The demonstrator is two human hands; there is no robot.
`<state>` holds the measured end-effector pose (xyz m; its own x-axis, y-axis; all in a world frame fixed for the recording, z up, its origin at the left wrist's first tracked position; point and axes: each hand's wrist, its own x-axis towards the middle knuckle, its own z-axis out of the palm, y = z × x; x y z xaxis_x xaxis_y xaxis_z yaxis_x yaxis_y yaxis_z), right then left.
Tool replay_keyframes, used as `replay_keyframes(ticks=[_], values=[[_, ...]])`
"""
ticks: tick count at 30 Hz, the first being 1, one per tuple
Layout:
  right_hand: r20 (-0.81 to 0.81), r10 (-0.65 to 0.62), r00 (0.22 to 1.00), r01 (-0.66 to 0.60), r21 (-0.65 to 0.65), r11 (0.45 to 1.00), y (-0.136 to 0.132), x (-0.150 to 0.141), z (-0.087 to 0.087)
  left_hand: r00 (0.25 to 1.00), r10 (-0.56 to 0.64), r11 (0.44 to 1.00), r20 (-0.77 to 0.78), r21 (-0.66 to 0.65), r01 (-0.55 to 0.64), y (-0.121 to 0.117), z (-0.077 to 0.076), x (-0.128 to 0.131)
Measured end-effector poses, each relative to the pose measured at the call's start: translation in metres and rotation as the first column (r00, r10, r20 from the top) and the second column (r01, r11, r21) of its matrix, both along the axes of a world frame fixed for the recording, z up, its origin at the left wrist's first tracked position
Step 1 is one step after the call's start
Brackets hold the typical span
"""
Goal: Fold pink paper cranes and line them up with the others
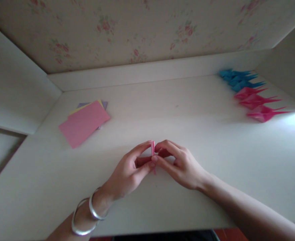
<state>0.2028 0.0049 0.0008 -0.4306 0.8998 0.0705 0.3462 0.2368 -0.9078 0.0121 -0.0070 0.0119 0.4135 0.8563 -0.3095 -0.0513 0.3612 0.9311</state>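
Observation:
Between my two hands, at the middle of the table, a small folded piece of pink paper [153, 147] stands on edge, seen nearly end-on. My left hand [131, 167] pinches it from the left, fingertips at its top and thumb low down. From the other side my right hand [179, 162] grips it, its thumb meeting the left thumb at the paper's lower part. A thin pink tip shows below the thumbs. The fingers hide most of the folds.
A stack of paper sheets [86, 124], pink on top with yellow and purple beneath, lies at the left. Several folded paper cranes stand in a row at the back right, blue ones [240, 80] behind pink ones [261, 113]. A white ledge [150, 73] and wall bound the table.

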Motion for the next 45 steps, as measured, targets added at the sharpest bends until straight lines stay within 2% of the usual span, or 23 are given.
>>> replay_keyframes(ticks=[7, 16, 23, 36, 41, 43, 45], values=[[-0.028, -0.024, 0.999, 0.023, -0.044, 0.999, 0.000, 0.000, -0.002, 1.000, -0.020, 0.999, 0.006, 0.032, 0.020, 0.001, -0.008, -0.003], [-0.052, -0.026, 0.998, 0.020, -0.097, 0.995, 0.003, -0.001, -0.002, 1.000, 0.001, 0.999, -0.023, 0.045, 0.000, 0.001, -0.007, -0.002], [-0.025, -0.026, 0.999, 0.024, -0.079, 0.997, 0.004, 0.000, -0.002, 1.000, 0.005, 0.999, 0.006, 0.039, -0.005, 0.000, -0.007, -0.002], [0.033, -0.021, 0.999, 0.019, 0.046, 0.999, 0.000, 0.002, -0.005, 0.999, 0.022, 0.998, -0.037, 0.067, -0.020, 0.001, -0.010, -0.003], [0.151, -0.102, 0.983, 0.074, 0.181, 0.981, -0.003, 0.002, -0.006, 0.996, 0.059, 0.995, -0.061, 0.088, -0.053, 0.002, -0.010, -0.005], [0.182, -0.156, 0.971, 0.111, 0.238, 0.965, -0.004, 0.001, -0.008, 0.995, 0.068, 0.990, -0.074, 0.132, -0.058, 0.001, -0.011, -0.005], [0.178, -0.172, 0.969, 0.124, 0.252, 0.960, -0.005, 0.000, -0.010, 0.993, 0.089, 0.970, -0.081, 0.235, -0.067, 0.000, -0.013, -0.003]])
